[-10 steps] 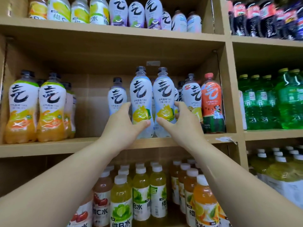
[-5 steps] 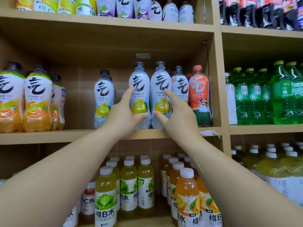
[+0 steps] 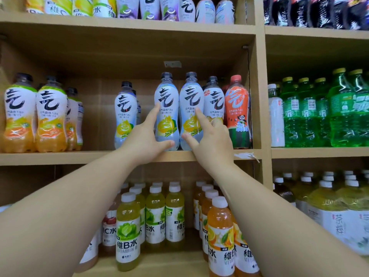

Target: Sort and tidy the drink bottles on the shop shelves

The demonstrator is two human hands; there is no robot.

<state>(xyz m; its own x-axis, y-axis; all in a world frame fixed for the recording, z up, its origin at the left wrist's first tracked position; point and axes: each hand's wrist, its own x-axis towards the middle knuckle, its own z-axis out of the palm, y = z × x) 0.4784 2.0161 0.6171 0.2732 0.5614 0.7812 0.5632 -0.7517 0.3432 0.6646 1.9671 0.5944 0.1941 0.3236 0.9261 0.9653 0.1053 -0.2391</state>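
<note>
Here, two pale bottles stand upright and touching at the front edge of the middle shelf [image 3: 79, 157]. The left bottle [image 3: 166, 100] and the right bottle [image 3: 191, 96] look the same: clear plastic, a dark cap, a white label with a big black brush character, and a yellow fruit picture lower down.

The left hand [image 3: 142, 140] lies against the left bottle. Its index finger stretches up along the bottle's left side and the thumb reaches across its foot, so the hand is spread, not closed.

The right hand [image 3: 212, 142] has its index finger straight on the front of the right bottle and its thumb near the base. The other fingers are bent at the bottle's right side — I cannot tell if they hold it.

Just beside, on the right, stands a red bottle [image 3: 237, 108] with a panda. A single lemon bottle [image 3: 125, 114] stands a little apart on the left, with orange bottles [image 3: 51, 116] farther left.
</note>
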